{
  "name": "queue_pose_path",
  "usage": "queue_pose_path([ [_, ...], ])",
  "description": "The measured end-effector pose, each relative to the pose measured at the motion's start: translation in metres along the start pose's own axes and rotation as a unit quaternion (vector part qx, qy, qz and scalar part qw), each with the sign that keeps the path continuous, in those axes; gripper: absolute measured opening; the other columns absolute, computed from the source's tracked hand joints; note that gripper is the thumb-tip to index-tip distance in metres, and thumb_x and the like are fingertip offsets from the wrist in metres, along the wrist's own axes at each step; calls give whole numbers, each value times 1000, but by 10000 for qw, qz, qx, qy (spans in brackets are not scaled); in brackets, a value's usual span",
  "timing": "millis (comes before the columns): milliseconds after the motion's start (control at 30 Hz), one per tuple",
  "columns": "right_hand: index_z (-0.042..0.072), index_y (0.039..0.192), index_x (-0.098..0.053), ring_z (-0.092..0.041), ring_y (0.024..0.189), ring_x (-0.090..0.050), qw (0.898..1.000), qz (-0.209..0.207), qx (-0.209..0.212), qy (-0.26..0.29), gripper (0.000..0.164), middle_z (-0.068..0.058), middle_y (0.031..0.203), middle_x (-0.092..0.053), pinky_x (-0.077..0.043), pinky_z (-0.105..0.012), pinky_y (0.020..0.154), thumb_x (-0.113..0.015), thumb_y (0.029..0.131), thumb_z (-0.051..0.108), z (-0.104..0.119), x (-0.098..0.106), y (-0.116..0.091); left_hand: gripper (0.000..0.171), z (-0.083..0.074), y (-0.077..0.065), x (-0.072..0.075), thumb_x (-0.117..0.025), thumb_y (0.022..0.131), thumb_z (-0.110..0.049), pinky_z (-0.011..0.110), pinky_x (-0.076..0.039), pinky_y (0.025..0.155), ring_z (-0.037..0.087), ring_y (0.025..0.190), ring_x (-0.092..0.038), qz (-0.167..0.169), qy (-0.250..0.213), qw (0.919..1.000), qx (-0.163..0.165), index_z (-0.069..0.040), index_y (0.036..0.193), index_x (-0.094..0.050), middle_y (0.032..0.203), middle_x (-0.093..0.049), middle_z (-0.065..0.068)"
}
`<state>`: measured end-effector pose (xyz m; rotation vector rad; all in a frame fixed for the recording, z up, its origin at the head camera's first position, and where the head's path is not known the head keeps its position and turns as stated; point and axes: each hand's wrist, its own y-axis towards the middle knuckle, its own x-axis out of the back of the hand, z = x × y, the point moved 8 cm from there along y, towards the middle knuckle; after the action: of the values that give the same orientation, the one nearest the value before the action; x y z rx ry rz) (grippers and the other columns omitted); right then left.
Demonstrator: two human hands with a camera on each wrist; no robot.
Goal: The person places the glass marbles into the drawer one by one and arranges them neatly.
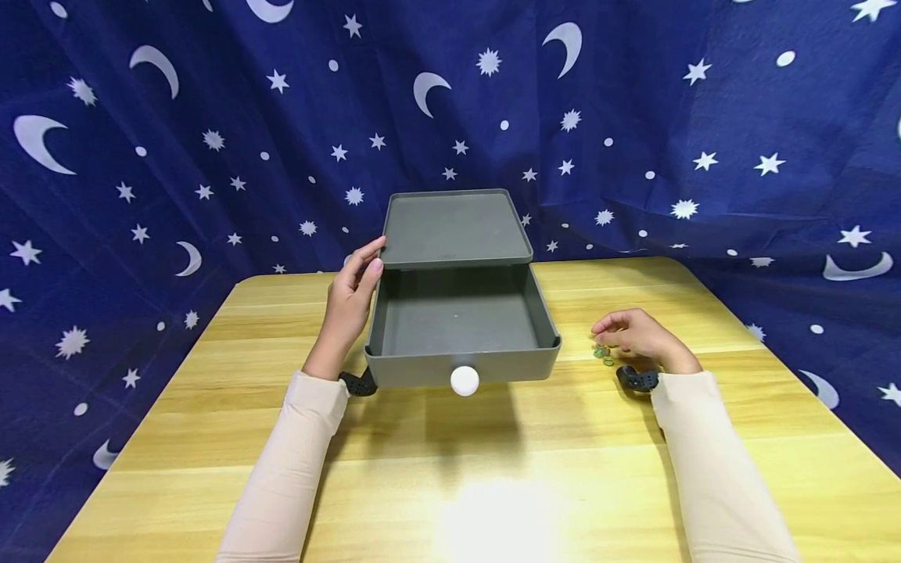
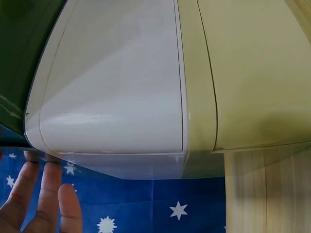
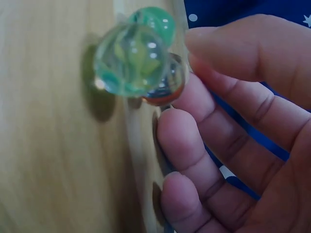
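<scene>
**Marbles (image 3: pixel 131 60) at four o'clock from a grey drawer (image 1: pixel 401 372)**

Clock directions follow each view as seen. The marbles rest on the wooden table (image 1: pixel 246 438), with three showing in the right wrist view: a clear one with green and yellow swirls foremost, a greener one at its one o'clock, and an amber-tinted one at its four o'clock. The right hand (image 1: pixel 637 336) lies at two o'clock from the cluster, its fingers bent and its thumb (image 3: pixel 228 43) close against the index finger. The gap there is narrow, and because the close view is somewhat blurred, it cannot be told whether a marble is pinched. The drawer, with a white knob (image 1: pixel 464 381) at six o'clock on its front, stands drawn out from a grey cabinet (image 1: pixel 454 227) at its twelve o'clock. At the drawer's ten o'clock corner, the left hand (image 1: pixel 349 297) rests against the cabinet's side, fingers extended rather than clenched. Beyond the table, at twelve o'clock, hangs a blue curtain (image 1: pixel 493 109) patterned with white stars and moons.
</scene>
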<state>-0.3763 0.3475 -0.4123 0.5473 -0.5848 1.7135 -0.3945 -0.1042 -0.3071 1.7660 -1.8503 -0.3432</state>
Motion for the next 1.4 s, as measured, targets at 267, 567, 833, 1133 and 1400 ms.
queue_pose_path([
  [267, -13, 115, -71, -14, 80, -54, 9996, -114, -5, -257, 25, -10, 99, -74, -46, -30, 67, -72, 102, 8, 1, -1, 4, 43, 0, 1, 0, -51, 114, -15, 28, -43, 110, 27, 143, -51, -13, -5, 10000, -23, -2, 155, -57, 155, -56, 17],
  [567, -10, 111, -72, -17, 83, -57, 9990, -130, -76, -414, 21, -11, 97, -73, -46, -32, 69, -74, 100, 8, 0, -4, 6, 44, 0, 1, 0, -51, 114, -16, 24, -43, 106, 25, 140, -52, -3, 27, 10000, -2, -4, 155, -57, 154, -57, 17],
  [833, -10, 109, -72, -18, 84, -57, 9993, -166, -112, -315, 20, -9, 94, -70, -46, -31, 70, -74, 99, 7, 1, -5, 5, 44, -1, 0, 1, -52, 113, -16, 25, -43, 105, 26, 141, -52, -16, 41, 10000, -12, -3, 155, -58, 154, -57, 18],
  [1133, -8, 107, -74, -18, 85, -57, 9981, -262, -72, -549, 19, -8, 94, -71, -46, -33, 75, -75, 98, 9, 5, -3, 5, 43, 0, 1, 1, -52, 113, -15, 24, -43, 105, 26, 141, -52, -53, 39, 10000, -2, -3, 154, -59, 153, -58, 18],
  [1400, -8, 110, -74, -20, 86, -58, 9977, -355, -151, -563, 20, -9, 96, -72, -47, -31, 72, -74, 99, 9, 3, -2, 6, 44, 0, 1, 1, -52, 113, -16, 23, -43, 104, 25, 140, -53, -44, 13, 10000, 11, -3, 155, -58, 152, -58, 17],
])
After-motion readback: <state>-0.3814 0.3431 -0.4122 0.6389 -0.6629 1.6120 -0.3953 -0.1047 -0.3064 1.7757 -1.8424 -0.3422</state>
